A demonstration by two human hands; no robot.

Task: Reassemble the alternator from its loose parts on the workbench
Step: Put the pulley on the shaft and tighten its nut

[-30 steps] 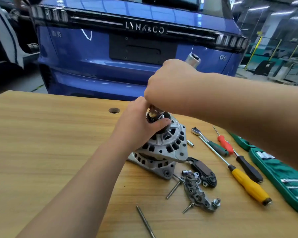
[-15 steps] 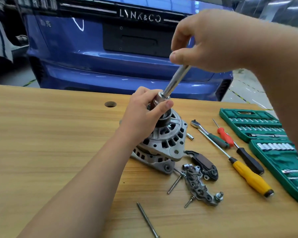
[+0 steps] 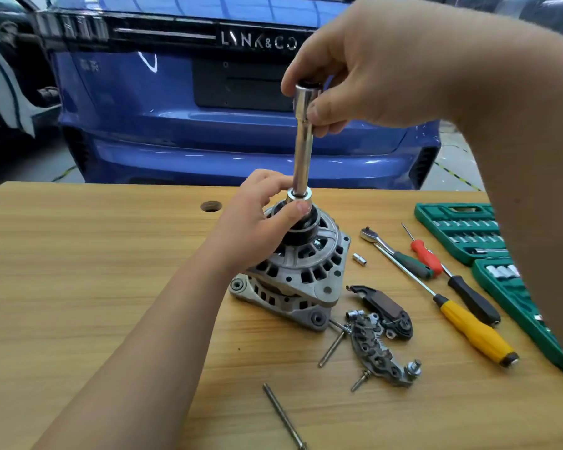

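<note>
Right now your left hand (image 3: 257,222) is curled round the black pulley (image 3: 301,230) on top of the alternator (image 3: 303,274), with the thumb on the near side just under the socket (image 3: 299,197). The alternator sits on the workbench (image 3: 78,271), tilted a little, pulley end up. Your right hand (image 3: 355,69) is above it, pinching the upper end of a chrome extension bar (image 3: 303,144) between thumb and fingertips. The bar stands nearly upright. Its lower end goes into the socket, which sits over the centre of the pulley.

Just beside the alternator on its right lies a small loose bit (image 3: 359,258). Further right lie a ratchet (image 3: 390,248) with a green grip, a red screwdriver (image 3: 424,254), a black-handled screwdriver (image 3: 475,300) and a yellow-handled screwdriver (image 3: 475,332). Beyond them is an open green tool case (image 3: 459,232), partly hidden by your right forearm.

Near the alternator's front right corner sits a black regulator (image 3: 384,306), and against its near side is a grey rectifier plate (image 3: 377,352). One long bolt (image 3: 330,349) lies just off that same corner. A short screw (image 3: 359,380) lies by the plate's near end. A second bolt (image 3: 285,417) lies well in front of the alternator. Behind the alternator, past the workbench, stands a blue car (image 3: 208,125).
</note>
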